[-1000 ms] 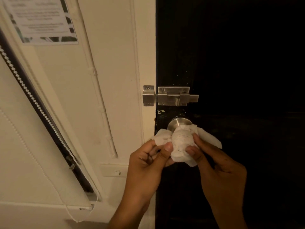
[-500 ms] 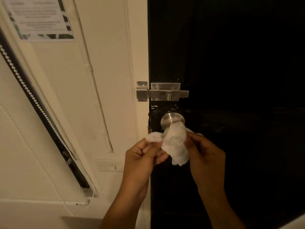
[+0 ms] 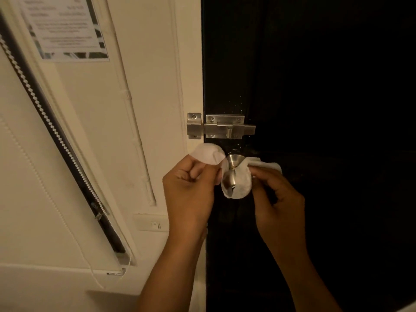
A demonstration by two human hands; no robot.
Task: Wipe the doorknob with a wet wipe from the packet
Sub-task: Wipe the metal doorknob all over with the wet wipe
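The thin white wet wipe [image 3: 238, 183], limp and soft, loops under the round brushed-steel doorknob [image 3: 233, 174]; left hand [image 3: 191, 188] and right hand [image 3: 276, 197] fingers pinch its ends, best held there

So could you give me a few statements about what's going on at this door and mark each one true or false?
1. Both hands hold the wipe. True: the left hand pinches one end and the right hand the other.
2. The wipe is slung under the doorknob. True.
3. The doorknob is completely covered. False: its metal top shows above the wipe.
4. The bolt sits below the doorknob. False: it is above it.
5. The door is white. False: it is dark; the wall beside it is cream.
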